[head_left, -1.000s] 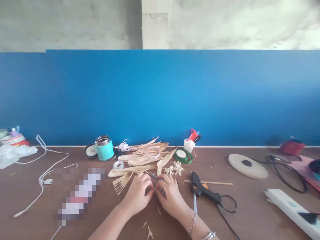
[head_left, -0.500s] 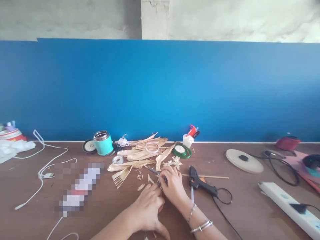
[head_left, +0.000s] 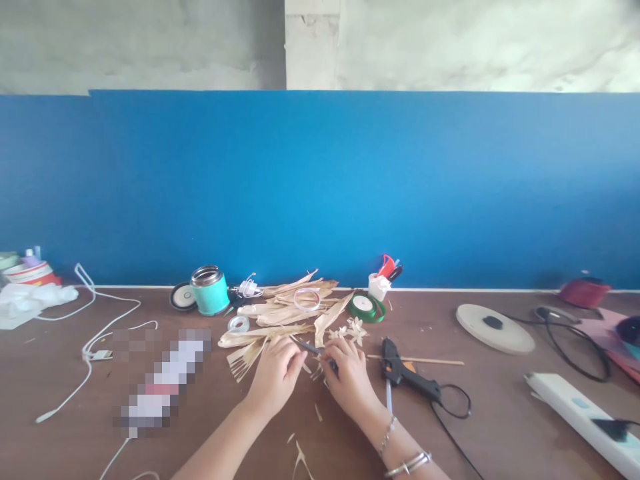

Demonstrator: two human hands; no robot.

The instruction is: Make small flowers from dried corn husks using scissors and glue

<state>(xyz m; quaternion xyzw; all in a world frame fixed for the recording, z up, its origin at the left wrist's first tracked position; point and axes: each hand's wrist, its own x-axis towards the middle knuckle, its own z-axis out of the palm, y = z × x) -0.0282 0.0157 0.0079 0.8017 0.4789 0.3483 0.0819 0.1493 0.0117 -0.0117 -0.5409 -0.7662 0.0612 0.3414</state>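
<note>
My right hand [head_left: 345,375] is closed around dark-handled scissors, whose blades [head_left: 306,345] point up and left toward the husks. To its left, my left hand [head_left: 279,375] has its fingers bent together at the edge of the husk pile; whatever they may hold is too small to make out. Dried pale husks [head_left: 285,311] lie behind both hands, and a fringed husk piece [head_left: 244,360] is beside my left hand. Cut petal-like flowers [head_left: 356,330] rest just beyond my right hand. Thin scraps [head_left: 300,460] lie on the brown table [head_left: 260,460] between my forearms.
A black glue gun [head_left: 410,377] lies right of my right hand, near a thin wooden stick [head_left: 440,361]. Behind are a green ribbon spool [head_left: 367,307], a white cup of tools [head_left: 379,287] and a turquoise container [head_left: 210,293]. A white power strip [head_left: 583,413] sits at right.
My left hand has moved up and left, away from my right hand, to the husks. Scraps on the table below it are now uncovered. My right hand still has the scissors.
</note>
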